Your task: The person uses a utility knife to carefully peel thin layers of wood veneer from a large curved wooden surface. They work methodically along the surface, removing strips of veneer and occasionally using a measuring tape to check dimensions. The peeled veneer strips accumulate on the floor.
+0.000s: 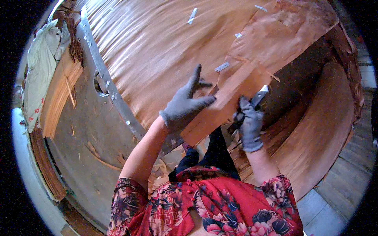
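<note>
My left hand [185, 104], in a grey glove, is spread over a large reddish-brown wood veneer sheet [157, 47], fingers apart and nothing gripped in them. Its fingertips lie by the edge of a narrower veneer piece [236, 86], which slants across in front of me between my hands; whether they touch it I cannot tell. My right hand [251, 124], also gloved, is closed around a utility knife [260, 96] with its pale tip pointing up and away from me. It is at the right side of the narrower piece. Short light tape strips [222, 67] stick to the sheet.
A long metal strip [104, 72] runs along the sheet's left side. Beyond it is a brown surface [84, 122] with wood scraps, and a veneer stack [61, 96] beside a pale cloth [41, 70]. At right, loose veneer [315, 129] curves around a dark hollow.
</note>
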Available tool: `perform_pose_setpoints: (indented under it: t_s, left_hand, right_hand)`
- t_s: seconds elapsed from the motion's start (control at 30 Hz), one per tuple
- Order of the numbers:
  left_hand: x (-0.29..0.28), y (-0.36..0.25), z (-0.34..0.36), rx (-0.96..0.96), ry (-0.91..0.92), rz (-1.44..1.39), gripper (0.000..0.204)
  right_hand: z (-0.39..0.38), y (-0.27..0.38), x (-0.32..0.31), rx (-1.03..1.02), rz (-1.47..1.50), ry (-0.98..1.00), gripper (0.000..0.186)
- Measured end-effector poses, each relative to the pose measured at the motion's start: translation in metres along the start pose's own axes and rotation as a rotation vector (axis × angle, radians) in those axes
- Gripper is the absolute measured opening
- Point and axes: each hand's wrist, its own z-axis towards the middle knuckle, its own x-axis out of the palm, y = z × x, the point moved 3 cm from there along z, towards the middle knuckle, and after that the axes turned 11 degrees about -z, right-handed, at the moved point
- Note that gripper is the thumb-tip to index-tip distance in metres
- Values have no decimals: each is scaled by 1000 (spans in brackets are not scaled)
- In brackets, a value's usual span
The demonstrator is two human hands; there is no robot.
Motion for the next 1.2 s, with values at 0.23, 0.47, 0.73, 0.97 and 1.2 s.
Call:
perform_pose_setpoints:
  t_s: [0.23,0.47,0.73,0.97,1.2]
  left_hand:
    - [-10,9,-46,267,-171,388,87]
    - [-63,41,-66,212,-168,565,81]
    - [-84,54,-113,159,-128,633,89]
    - [-56,56,-134,183,-130,735,120]
    - [-40,72,-139,72,-231,845,103]
  right_hand:
    - [-53,-99,6,195,4,119,7]
    - [-70,-119,22,262,-9,172,11]
    - [-72,-122,47,517,114,90,15]
    - [-64,-132,42,435,39,58,29]
    - [-52,-130,39,344,52,83,25]
